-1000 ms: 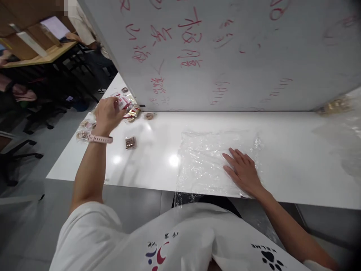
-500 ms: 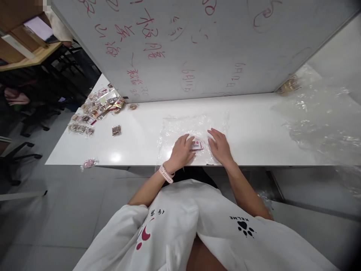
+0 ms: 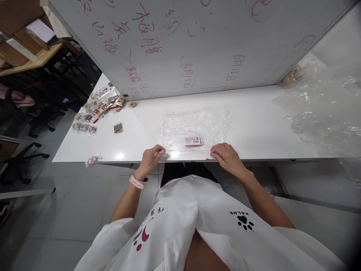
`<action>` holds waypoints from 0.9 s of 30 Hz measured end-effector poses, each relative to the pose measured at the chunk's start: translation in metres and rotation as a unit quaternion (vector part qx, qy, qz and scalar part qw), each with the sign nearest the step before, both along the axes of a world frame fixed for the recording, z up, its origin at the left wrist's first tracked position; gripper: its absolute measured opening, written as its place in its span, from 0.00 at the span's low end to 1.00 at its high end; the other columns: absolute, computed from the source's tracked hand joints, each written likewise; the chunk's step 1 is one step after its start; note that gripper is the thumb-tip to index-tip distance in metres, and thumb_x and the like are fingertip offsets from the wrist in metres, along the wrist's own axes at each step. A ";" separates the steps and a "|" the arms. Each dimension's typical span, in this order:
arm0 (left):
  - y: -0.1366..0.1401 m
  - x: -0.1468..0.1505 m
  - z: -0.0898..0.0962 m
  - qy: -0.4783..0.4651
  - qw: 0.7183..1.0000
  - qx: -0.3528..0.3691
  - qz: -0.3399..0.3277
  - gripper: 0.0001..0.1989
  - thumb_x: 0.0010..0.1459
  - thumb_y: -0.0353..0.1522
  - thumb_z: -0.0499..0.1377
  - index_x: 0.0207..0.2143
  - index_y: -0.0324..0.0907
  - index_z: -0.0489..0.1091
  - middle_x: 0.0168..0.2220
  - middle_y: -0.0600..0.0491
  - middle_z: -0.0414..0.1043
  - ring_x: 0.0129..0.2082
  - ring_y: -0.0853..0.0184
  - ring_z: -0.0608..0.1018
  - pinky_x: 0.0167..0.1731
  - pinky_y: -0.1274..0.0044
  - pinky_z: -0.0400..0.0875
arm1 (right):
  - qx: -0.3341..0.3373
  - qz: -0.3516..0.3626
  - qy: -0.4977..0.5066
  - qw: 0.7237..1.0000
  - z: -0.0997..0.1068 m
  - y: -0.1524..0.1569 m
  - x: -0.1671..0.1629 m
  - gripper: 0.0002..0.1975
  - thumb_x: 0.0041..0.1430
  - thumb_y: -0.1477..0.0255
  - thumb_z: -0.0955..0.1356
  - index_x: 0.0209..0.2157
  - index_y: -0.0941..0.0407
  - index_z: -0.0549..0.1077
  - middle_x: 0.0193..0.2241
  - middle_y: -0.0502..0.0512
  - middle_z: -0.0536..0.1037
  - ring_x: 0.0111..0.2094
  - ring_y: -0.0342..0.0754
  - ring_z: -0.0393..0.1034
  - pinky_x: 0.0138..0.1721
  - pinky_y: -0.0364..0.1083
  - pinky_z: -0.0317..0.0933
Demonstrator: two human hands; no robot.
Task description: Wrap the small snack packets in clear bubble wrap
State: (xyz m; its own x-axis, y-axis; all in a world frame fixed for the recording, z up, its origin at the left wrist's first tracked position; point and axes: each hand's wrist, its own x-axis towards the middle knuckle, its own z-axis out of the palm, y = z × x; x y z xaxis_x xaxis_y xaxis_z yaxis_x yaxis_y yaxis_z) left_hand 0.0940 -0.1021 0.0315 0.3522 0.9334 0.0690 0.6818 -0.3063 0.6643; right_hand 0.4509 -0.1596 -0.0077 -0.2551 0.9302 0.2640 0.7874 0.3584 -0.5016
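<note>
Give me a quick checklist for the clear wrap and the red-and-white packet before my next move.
1. Left fingers pinching the clear wrap at its near left corner: ok.
2. Right fingers at its near right corner: ok.
3. Red-and-white packet lying on the wrap, between the hands: ok.
4. Brown packet apart from the wrap: ok.
5. Pink packet fully on the table: not ok, it seems to overhang the front edge.
6. Wrap free of holes: cannot tell.

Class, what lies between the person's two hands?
In the head view, plastic sheet spans from left hand to right hand, with a packet on it, slightly farther out.
</note>
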 end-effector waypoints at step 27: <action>0.051 0.108 -0.041 0.073 0.978 0.151 -0.127 0.21 0.65 0.38 0.59 0.57 0.40 0.64 0.56 0.42 0.70 0.55 0.55 0.72 0.52 0.63 0.70 | 0.018 0.061 -0.045 0.997 -0.012 0.074 -0.022 0.25 0.71 0.61 0.59 0.65 0.53 0.61 0.58 0.59 0.72 0.56 0.57 0.65 0.55 0.57 0.61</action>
State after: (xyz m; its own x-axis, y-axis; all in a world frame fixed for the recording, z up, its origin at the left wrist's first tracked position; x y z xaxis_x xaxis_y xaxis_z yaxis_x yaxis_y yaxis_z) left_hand 0.2020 -0.0511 -0.0092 0.5960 0.7602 0.2587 0.6401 -0.6443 0.4185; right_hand 0.4293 -0.0859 -0.0198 -0.3902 0.8811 0.2673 0.7775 0.4708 -0.4170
